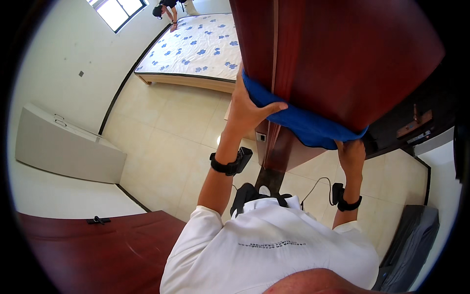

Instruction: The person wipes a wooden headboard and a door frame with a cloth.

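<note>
A blue cloth (306, 122) lies across the dark red wooden door frame (283, 59), bent around its edge. My left hand (247, 108) presses the cloth's left end against the frame. Its thumb lies over the front of the cloth, and its fingers reach behind the frame, partly hidden. My right hand (351, 149) grips the cloth's lower right end, with some of its fingers hidden under the fabric. Between my hands the cloth stretches slantwise, its lower edge hanging a little loose. Below it a metal strike plate (262, 138) is set in the frame.
An open red door (98, 245) stands at my lower left. A dark door with a handle (416, 117) is at the right. Further off are a grey cabinet (68, 147) and a bed with a blue-patterned mattress (196, 46), where another person (169, 10) bends over. A dark folded item (409, 245) leans at lower right.
</note>
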`<move>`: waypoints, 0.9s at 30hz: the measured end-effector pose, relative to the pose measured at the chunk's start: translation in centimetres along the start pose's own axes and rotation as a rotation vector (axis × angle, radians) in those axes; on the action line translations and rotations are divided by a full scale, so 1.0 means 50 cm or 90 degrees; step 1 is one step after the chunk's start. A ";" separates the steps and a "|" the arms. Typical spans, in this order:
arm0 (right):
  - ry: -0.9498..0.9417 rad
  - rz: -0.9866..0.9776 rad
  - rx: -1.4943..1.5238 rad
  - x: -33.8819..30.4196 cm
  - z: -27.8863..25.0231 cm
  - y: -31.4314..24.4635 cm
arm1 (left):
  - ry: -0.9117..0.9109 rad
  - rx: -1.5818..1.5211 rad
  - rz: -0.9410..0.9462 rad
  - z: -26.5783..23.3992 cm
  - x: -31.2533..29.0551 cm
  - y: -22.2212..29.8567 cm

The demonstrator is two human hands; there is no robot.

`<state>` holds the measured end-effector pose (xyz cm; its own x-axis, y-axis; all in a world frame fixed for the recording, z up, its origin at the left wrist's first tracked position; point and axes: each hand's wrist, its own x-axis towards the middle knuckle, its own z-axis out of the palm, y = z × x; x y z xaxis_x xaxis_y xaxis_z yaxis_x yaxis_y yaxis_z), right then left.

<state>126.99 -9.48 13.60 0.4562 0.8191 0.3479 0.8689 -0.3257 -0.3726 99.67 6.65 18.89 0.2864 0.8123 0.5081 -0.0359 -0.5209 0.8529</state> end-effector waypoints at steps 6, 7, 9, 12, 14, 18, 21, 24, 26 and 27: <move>-0.052 -0.014 -0.109 -0.043 0.110 0.016 | -0.133 -0.012 -0.094 -0.044 -0.029 -0.089; -0.046 -0.038 -0.110 -0.046 0.127 0.020 | -0.135 -0.014 -0.094 -0.053 -0.039 -0.119; -0.167 0.040 -0.006 -0.044 0.144 0.022 | -0.181 0.105 -0.080 -0.076 -0.064 -0.180; -0.302 0.176 0.327 -0.064 0.185 -0.055 | -0.188 0.086 -0.169 -0.084 -0.092 -0.224; -0.354 0.187 0.521 -0.066 0.236 -0.101 | -0.163 0.073 -0.169 -0.099 -0.092 -0.222; -0.274 0.129 0.574 -0.054 0.319 -0.226 | -0.162 0.080 -0.126 -0.170 -0.042 -0.199; -0.054 0.100 0.635 -0.044 0.319 -0.251 | -0.185 0.020 -0.077 -0.225 0.020 -0.126; 0.002 0.148 0.713 0.001 0.189 -0.390 | -0.163 -0.038 0.053 -0.257 0.067 -0.098; 0.039 0.012 0.568 0.022 0.177 -0.408 | -0.202 0.004 0.032 -0.264 0.092 -0.083; 0.043 0.012 0.563 0.024 0.193 -0.413 | -0.204 -0.002 0.035 -0.269 0.097 -0.093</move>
<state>107.76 2.77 13.41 0.5030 0.7788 0.3749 0.4083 0.1682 -0.8972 88.36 16.52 18.99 0.5707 0.6588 0.4902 -0.0626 -0.5603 0.8259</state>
